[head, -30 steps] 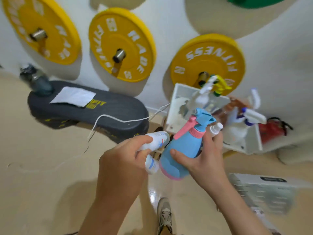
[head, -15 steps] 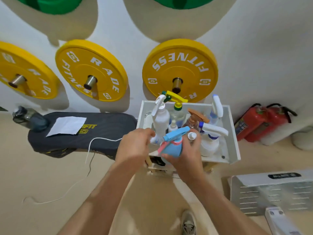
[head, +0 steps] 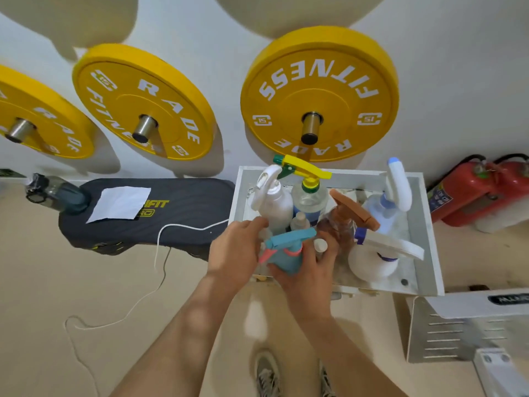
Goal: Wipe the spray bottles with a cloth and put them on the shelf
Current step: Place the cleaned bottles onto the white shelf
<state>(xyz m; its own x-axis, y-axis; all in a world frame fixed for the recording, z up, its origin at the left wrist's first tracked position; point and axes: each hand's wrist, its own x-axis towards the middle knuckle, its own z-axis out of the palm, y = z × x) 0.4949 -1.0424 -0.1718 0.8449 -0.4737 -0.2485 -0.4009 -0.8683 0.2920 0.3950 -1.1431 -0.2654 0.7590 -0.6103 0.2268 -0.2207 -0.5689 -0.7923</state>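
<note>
My right hand [head: 310, 277] grips a blue spray bottle [head: 286, 255] with a pink trigger, and a small white bottle [head: 320, 245] stands between its fingers. Both are at the front left of the white shelf [head: 428, 239]. My left hand [head: 236, 252] curls at the shelf's front left corner around a pale small bottle [head: 262, 234] that is mostly hidden. On the shelf stand a white spray bottle [head: 275, 203], a yellow-trigger bottle [head: 309, 196], a brown one [head: 342, 222], a blue-tipped one [head: 396, 193] and a round white one [head: 373, 263]. A white cloth [head: 120, 203] lies on the black bench pad [head: 183, 213].
Yellow weight plates [head: 319, 104] hang on pegs right above the shelf. Two red fire extinguishers [head: 475, 190] lie to its right, and a white metal box [head: 458, 328] stands at the lower right. A dark water bottle [head: 57, 193] and a white cord [head: 160, 253] are at the left.
Both hands have moved forward with their bottles to the shelf's front left corner. The blue bottle went from tilted in mid air to upright at the shelf.
</note>
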